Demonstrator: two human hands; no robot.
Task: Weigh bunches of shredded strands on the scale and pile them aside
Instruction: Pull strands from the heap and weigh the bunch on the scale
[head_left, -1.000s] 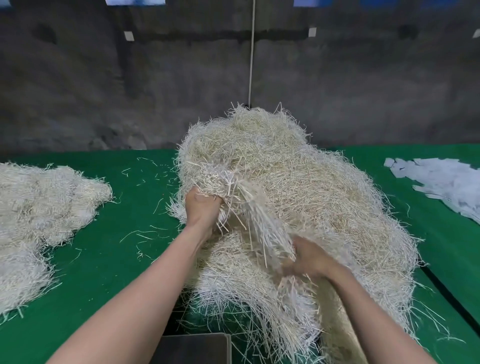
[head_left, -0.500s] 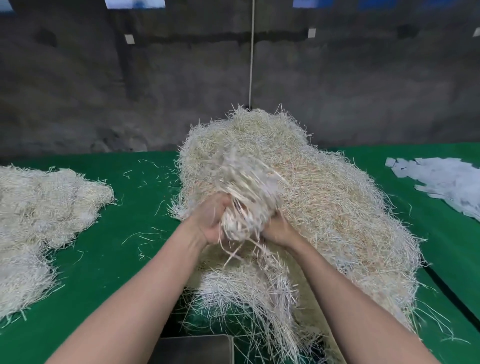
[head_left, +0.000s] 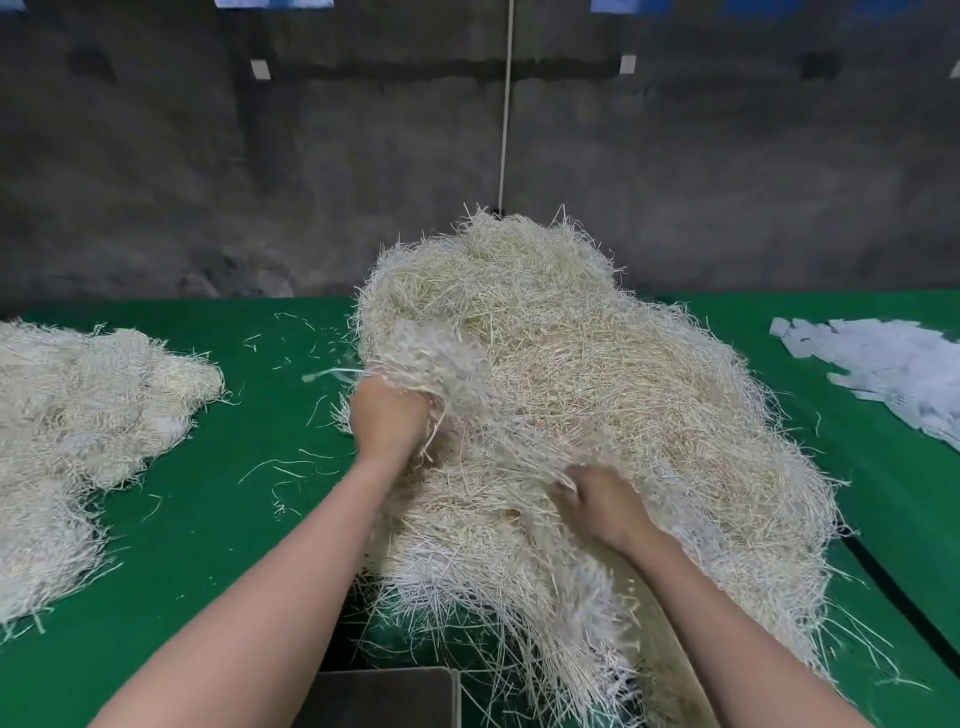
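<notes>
Head view, looking forward and down. A large mound of pale cream shredded strands (head_left: 623, 395), thin as straw, sits in the middle of a green cloth-covered table (head_left: 223, 525) and serves as the landmark here. Nothing encloses it; the strands lie loose on the cloth, and the mound's near side spills over the table's front edge. Just below that spill, at the bottom of the view, is the corner of a dark grey flat scale platform (head_left: 384, 696), with trailing strands hanging beside its right rim.

The left hand (head_left: 389, 415) is at the mound's left flank, fingers curled in a fist round a bunch (head_left: 441, 358) of strands that fans out above the knuckles. The right hand (head_left: 602, 506) lies on the mound's near middle, back upward, fingers bent and closed on the other end of the same bunch, which stretches between the two hands. Both bare forearms reach in from the bottom corners.

Left of the mound, well apart, lies a lower pile of the same strands (head_left: 88, 415). The green strip between them carries only scattered loose strands (head_left: 291, 467). Right of the mound is a narrower green strip, then a spread of white paper slips (head_left: 883, 364). A dark seam (head_left: 883, 587) runs diagonally past the mound's near right edge. Behind the mound stands a dark grey wall (head_left: 208, 182) with a white cord (head_left: 505, 104) hanging down it.
</notes>
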